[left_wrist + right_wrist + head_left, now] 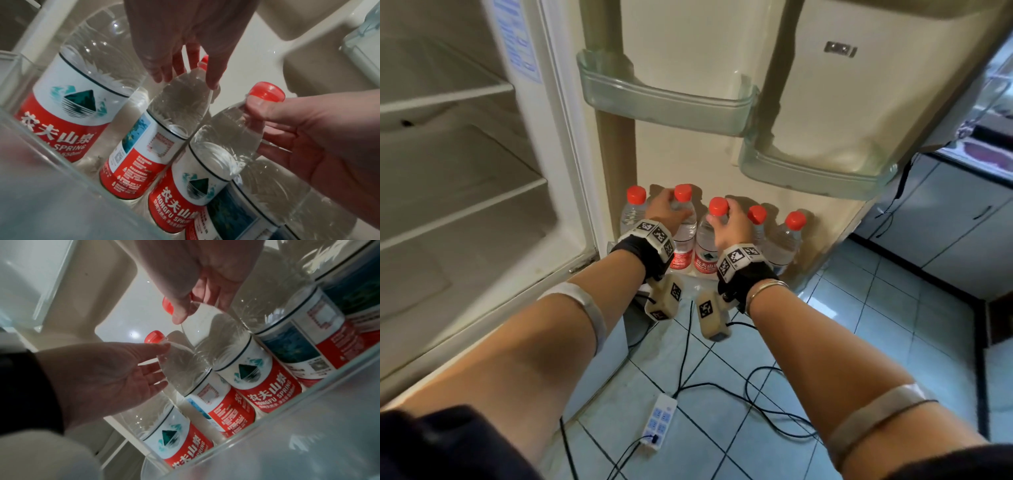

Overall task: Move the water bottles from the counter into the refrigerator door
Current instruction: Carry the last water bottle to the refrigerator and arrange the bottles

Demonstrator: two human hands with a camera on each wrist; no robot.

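Note:
Five clear water bottles with red caps stand in a row in the lowest shelf [287,417] of the open refrigerator door. My left hand [669,212] rests on the shoulder of the second bottle from the left [685,240], fingers loose and nearly straight around it. My right hand [724,217] grips the third bottle [705,246] at its neck, just under the cap [266,93], thumb in front and fingers behind. The first bottle [633,209], fourth bottle [756,216] and fifth bottle [789,236] stand untouched.
Two empty clear door bins [664,102] [815,171] hang above the bottles. The refrigerator's bare white shelves [448,96] lie to the left. A power strip [659,425] and black cables cross the blue tiled floor. Cabinets [945,222] stand at right.

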